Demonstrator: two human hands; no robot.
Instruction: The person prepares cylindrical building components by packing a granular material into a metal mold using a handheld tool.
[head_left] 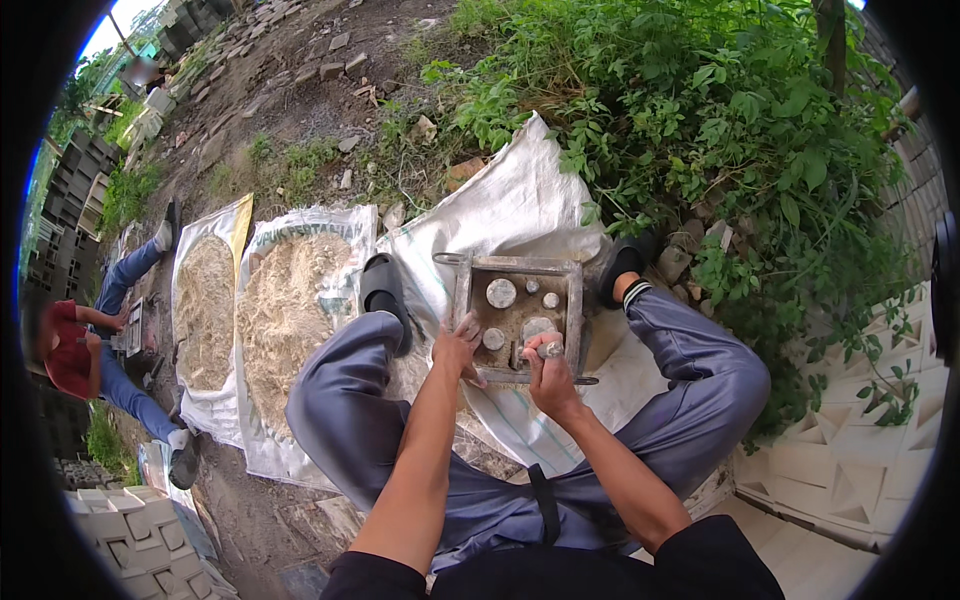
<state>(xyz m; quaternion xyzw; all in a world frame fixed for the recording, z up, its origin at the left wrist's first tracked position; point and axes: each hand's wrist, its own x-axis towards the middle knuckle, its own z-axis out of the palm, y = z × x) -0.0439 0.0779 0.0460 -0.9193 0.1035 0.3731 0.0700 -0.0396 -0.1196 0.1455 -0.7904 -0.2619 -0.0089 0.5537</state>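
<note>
A square frame mould [577,318] stands between my legs, holding grey-brown sandy material. Inside it are a large round grey disc [501,293], smaller round pieces [550,300] and another disc [493,339]. My left hand [457,346] lies on the mould's left wall, fingers spread over its edge. Above the mould's near right part, my right hand [550,380] is closed round a short handle with a rounded grey end [550,349]. What the handle's lower part touches is mostly hidden by the hand. A looped metal handle [448,258] juts from the far left corner.
White sacks [500,215] lie under the mould. Piles of pale sandy powder [285,295] spread on sacks at my left. A seated person [75,345] in red works farther left. Bushes [700,130] grow ahead right; pale patterned blocks [840,450] stand at right.
</note>
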